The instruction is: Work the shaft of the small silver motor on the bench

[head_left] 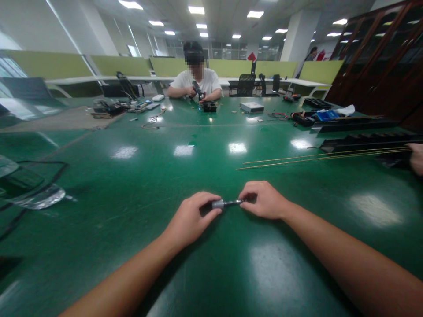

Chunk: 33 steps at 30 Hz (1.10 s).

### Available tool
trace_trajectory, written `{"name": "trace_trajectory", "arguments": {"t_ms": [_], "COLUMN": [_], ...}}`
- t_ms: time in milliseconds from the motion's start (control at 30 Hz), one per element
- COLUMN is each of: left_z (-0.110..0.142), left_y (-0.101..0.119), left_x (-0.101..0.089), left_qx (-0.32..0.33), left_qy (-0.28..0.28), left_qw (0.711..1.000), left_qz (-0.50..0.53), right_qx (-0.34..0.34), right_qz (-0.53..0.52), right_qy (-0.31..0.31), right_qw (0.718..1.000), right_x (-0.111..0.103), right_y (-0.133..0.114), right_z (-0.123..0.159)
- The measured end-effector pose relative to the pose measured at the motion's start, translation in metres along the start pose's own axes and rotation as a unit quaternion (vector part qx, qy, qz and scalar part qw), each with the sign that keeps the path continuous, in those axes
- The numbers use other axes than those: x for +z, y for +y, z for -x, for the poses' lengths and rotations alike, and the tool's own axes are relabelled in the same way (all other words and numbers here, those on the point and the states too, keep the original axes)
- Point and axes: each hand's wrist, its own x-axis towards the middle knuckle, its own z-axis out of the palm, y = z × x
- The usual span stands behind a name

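Observation:
Just above the green tabletop [139,246], my two hands meet over a short tool-like piece [218,204] with a thick grey cylinder and a thin dark, partly shiny shaft. The thumb and fingers of my left hand [191,218] are closed around the grey end. My right hand [262,200] pinches the tip of the shaft at its right end. The piece lies about level between them. Its exact kind is not clear, and my fingers cover both of its ends.
Thin brass-coloured rods [280,165] lie beyond my right hand, near another person's hand [417,158] and black metal strips [360,143]. Across the table a person [194,79] holds a power drill [197,89] over a black part [208,106]. Clear plastic [36,193] sits at left.

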Motion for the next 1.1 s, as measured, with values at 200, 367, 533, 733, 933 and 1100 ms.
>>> {"name": "trace_trajectory", "arguments": {"t_ms": [200, 367, 533, 733, 933, 1100], "left_z": [-0.001, -0.002, -0.004, -0.004, -0.004, -0.004], "left_y": [0.003, 0.006, 0.006, 0.004, 0.004, 0.004], "left_x": [0.006, 0.004, 0.004, 0.006, 0.006, 0.006], "left_qx": [0.044, 0.035, 0.009, 0.018, 0.025, 0.018], "left_qy": [-0.015, -0.025, -0.021, -0.029, -0.022, -0.025], "left_qw": [0.998, 0.996, 0.997, 0.999, 0.999, 0.999], "left_qz": [0.044, 0.077, 0.071, 0.033, 0.030, 0.033], "right_qx": [-0.051, -0.059, -0.067, -0.059, -0.059, -0.055], "right_qz": [0.011, 0.030, 0.043, 0.046, 0.044, 0.036], "right_qy": [-0.018, -0.015, -0.011, -0.010, -0.010, -0.007], "right_qw": [0.998, 0.998, 0.997, 0.997, 0.997, 0.998], "right_x": [0.018, 0.020, 0.017, 0.018, 0.018, 0.018], "right_y": [-0.013, -0.015, -0.017, -0.017, -0.017, -0.016], "right_z": [0.000, 0.002, 0.003, 0.003, 0.003, 0.003]}}
